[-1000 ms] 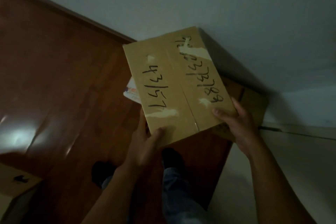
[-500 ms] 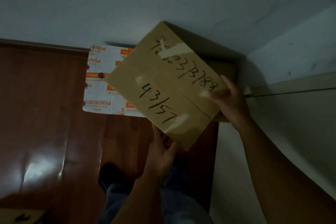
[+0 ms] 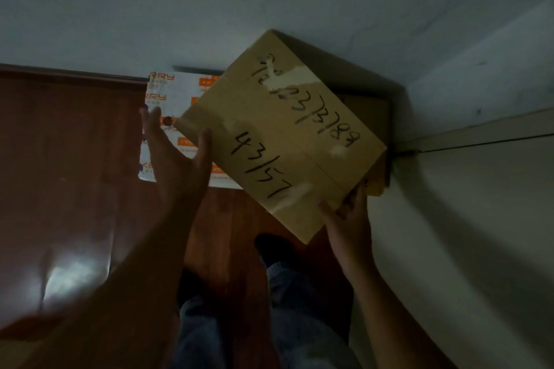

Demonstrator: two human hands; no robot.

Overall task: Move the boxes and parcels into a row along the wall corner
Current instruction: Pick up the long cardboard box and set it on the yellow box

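Observation:
A brown cardboard box [image 3: 281, 135] with black handwritten numbers hangs tilted above the floor near the wall corner. My right hand [image 3: 347, 216] grips its near lower corner from underneath. Spread open at the box's left edge is my left hand [image 3: 177, 156], its thumb touching the side. A white parcel with orange print [image 3: 177, 93] lies flat on the floor against the wall, partly hidden behind the box. Another brown box [image 3: 371, 114] sits in the corner, mostly covered by the held box.
White walls [image 3: 269, 3] meet at a corner on the right, with a pale ledge or door panel [image 3: 464, 219] along the right side. The floor [image 3: 66, 159] is dark red wood with a light glare. My legs and dark shoes are below the box.
My left hand has left the box's underside and moved up to its left edge, fingers spread. My right hand has slid from the right side down to the near corner.

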